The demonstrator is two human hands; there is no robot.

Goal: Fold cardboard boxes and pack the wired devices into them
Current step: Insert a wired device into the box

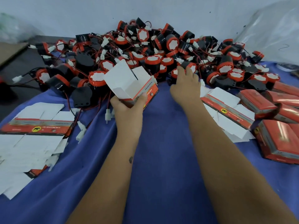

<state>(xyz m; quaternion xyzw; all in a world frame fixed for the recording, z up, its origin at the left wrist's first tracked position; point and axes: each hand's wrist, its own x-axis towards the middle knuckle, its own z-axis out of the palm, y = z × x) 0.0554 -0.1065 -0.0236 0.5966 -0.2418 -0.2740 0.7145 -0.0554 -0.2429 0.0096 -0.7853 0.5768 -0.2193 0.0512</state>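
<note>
I see a blue cloth [161, 159] spread across the table, wrinkled in places. Past its left edge a dark table [24, 62] surface shows bare. A flat brown cardboard sheet [11, 51] lies at the far left, partly cut off by the frame. Behind everything stands a pale wall [80, 15] with a few small dark specks. Crumpled clear plastic sheeting [273, 29] rises at the right against the wall.

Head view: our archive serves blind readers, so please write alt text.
A left hand holds an opened red-and-white box while the right hand grips a wired device from a heap on blue cloth.
</note>
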